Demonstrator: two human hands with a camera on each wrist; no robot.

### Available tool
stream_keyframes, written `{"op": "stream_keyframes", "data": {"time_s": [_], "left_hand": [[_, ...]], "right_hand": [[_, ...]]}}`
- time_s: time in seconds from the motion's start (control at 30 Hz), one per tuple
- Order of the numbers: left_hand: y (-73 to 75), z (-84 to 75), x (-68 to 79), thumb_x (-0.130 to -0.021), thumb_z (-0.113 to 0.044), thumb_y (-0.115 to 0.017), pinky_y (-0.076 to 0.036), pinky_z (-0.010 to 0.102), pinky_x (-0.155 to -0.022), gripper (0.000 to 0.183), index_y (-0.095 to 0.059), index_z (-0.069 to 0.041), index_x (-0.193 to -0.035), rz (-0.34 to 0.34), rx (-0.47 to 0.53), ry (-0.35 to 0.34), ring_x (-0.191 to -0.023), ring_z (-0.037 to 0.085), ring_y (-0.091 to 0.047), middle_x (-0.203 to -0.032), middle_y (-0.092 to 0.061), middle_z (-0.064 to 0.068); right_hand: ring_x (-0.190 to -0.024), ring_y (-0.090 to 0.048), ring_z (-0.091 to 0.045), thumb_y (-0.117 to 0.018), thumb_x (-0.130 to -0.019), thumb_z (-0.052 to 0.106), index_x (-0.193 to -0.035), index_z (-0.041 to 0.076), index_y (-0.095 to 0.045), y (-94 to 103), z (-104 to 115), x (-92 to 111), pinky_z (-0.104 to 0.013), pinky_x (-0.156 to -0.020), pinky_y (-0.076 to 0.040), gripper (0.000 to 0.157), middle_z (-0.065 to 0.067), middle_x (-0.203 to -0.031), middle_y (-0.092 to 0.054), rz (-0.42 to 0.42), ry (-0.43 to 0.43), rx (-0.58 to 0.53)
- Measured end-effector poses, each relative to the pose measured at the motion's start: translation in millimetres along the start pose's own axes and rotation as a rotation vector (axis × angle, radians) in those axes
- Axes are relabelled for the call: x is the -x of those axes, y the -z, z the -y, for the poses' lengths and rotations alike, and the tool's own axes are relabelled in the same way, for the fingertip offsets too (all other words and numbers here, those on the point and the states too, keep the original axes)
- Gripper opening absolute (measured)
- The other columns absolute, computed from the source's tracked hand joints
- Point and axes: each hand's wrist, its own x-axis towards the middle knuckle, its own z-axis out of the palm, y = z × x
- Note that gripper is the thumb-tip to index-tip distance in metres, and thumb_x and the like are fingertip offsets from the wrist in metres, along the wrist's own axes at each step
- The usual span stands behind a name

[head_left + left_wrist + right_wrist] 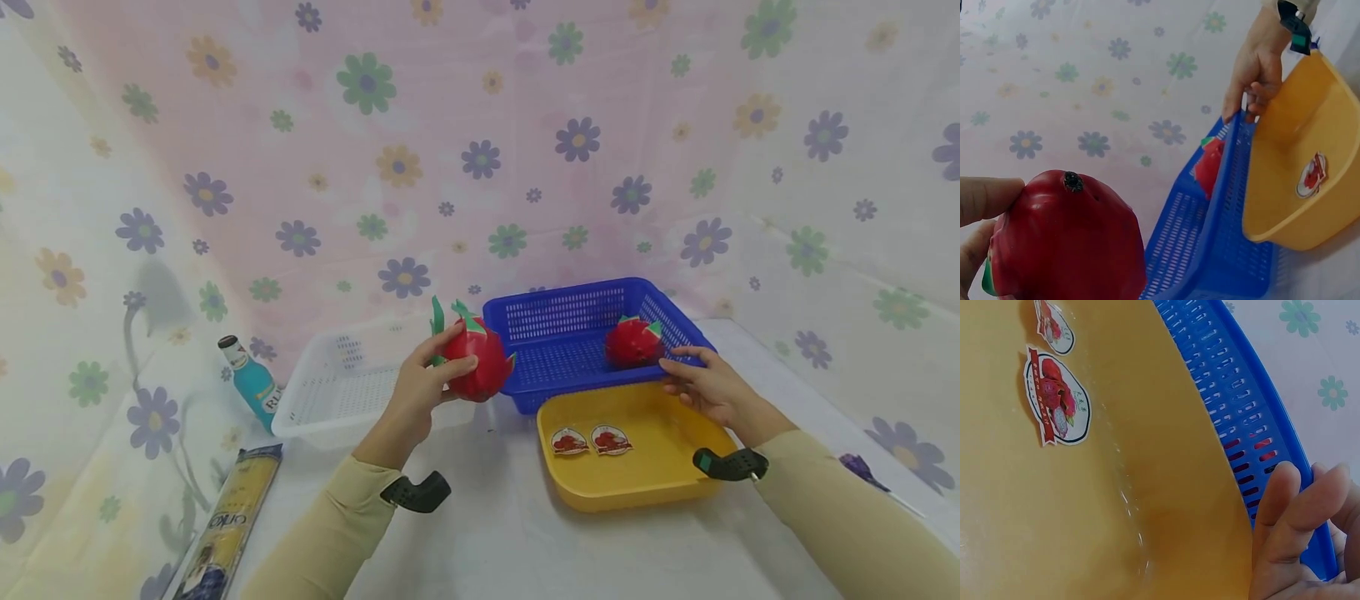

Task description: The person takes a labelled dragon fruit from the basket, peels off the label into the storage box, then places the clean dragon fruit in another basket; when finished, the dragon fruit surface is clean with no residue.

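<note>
My left hand (422, 375) grips a red dragon fruit (483, 360) with green leaf tips, raised in front of the white and blue baskets. In the left wrist view the dragon fruit (1072, 237) shows its dark stem end, thumb and finger at its side. At the right, my right hand (708, 387) pinches the near rim of the blue basket (555, 371). A second dragon fruit (634, 342) lies inside that basket, close to the right hand. Under the right hand is a yellow basin (637, 483) holding two oval dragon fruit stickers (1059, 397).
A white perforated basket (315, 400) stands at the left, beside a blue bottle (255, 382) leaning back. A yellow packet (232, 525) lies at the front left. At the far right is a small purple item (862, 471). Flowered cloth hangs behind.
</note>
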Motion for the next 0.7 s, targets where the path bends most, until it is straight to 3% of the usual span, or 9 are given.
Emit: {"op": "stream_keyframes", "data": {"time_s": [0.47, 0.7], "left_hand": [[-16.0, -4.2, -28.9, -0.085, -0.019, -0.076, -0.051, 0.052, -0.102, 0.058, -0.056, -0.036, -0.138, 0.026, 0.016, 0.006, -0.138, 0.037, -0.041, -0.152, -0.039, 0.005], [-24.9, -7.3, -40.7, -0.084, -0.017, -0.077, -0.051, 0.052, -0.101, 0.057, -0.059, -0.037, -0.134, 0.037, 0.041, 0.010, -0.137, 0.037, -0.043, -0.150, -0.042, 0.004]], "right_hand": [[-0.075, -0.071, -0.011, -0.070, -0.090, 0.037, -0.133, 0.024, -0.032, 1.1, -1, -1, -0.015, -0.063, -0.054, 0.058, 0.006, -0.083, -0.068, -0.009, 0.000, 0.017], [-0.075, -0.071, -0.012, -0.072, -0.088, 0.038, -0.129, 0.026, -0.034, 2.1, -3, -3, -0.015, -0.063, -0.054, 0.058, 0.006, -0.083, -0.068, -0.012, 0.001, 0.013]]}}
